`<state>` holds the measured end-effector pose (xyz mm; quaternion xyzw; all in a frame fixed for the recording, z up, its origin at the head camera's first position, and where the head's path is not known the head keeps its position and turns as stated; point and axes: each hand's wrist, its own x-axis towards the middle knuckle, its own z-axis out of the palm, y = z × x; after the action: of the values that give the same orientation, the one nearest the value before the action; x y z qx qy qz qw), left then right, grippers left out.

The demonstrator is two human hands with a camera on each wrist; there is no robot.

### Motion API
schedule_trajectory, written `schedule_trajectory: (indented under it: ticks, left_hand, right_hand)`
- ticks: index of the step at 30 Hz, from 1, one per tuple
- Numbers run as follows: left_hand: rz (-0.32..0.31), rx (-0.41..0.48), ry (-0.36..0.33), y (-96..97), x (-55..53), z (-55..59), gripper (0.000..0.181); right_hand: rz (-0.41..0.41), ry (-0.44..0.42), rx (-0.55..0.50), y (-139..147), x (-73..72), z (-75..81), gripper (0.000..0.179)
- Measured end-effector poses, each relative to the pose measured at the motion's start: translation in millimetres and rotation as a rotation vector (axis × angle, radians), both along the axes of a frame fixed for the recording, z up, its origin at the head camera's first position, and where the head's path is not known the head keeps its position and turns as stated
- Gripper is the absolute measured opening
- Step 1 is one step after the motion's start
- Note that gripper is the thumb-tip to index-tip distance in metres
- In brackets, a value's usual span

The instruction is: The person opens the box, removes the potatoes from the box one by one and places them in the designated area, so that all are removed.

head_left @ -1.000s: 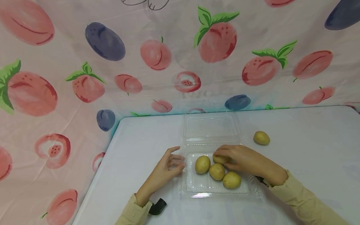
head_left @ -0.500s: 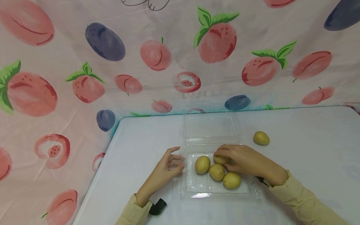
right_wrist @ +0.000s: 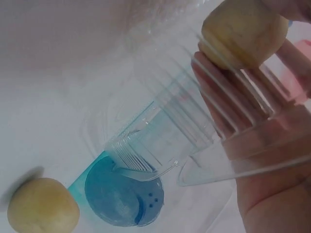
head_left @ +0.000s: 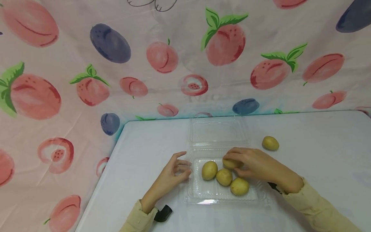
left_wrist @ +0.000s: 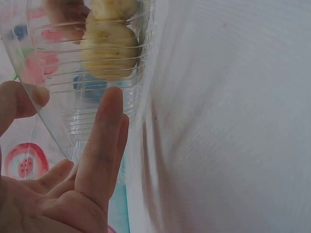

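Observation:
Four-walled and clear, a plastic clamshell container lies on the table with its lid folded back. Inside it, my right hand grips a potato at the back right, fingers curled over it. Three more potatoes sit in front and to the left: an oval one, a middle one and a front one. My left hand rests by the left wall, fingers loosely extended and fingertips right at the rim. In the left wrist view, potatoes show through the ribbed wall.
A single potato lies on the white table to the right of the lid. Behind the table hangs a fruit-patterned cloth. Dark wrist-worn devices show below the sleeves.
My right hand has shifted slightly to the right with the potato in its fingers. The left hand has stayed at the container's left wall. The head view has moved very slightly.

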<state>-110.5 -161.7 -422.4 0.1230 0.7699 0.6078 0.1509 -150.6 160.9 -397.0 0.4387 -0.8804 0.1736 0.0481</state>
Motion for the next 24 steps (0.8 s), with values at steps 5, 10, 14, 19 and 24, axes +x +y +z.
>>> schedule_trajectory:
  ticks: [5,10,14,19,24]
  left_hand:
    - [0.000,-0.002,0.003,0.1,-1.1,-0.4,0.068]
    - [0.002,-0.019,0.006,-1.3,-0.5,-1.0,0.069]
    - [0.010,-0.028,0.008,-2.5,0.8,-0.8,0.069]
    - [0.013,-0.026,0.016,-2.5,0.8,-1.2,0.068]
    - [0.003,-0.025,0.014,-1.8,-1.0,-2.1,0.069]
  right_hand:
    - [-0.007,0.023,-0.010,3.0,-0.1,2.7,0.040]
    - [-0.005,0.043,-0.025,6.2,-0.3,5.5,0.040]
    - [-0.004,0.056,-0.033,7.3,0.0,8.0,0.041]
    - [-0.022,0.068,-0.042,10.2,1.3,12.9,0.042]
    - [-0.055,0.076,-0.057,17.1,1.4,16.0,0.043]
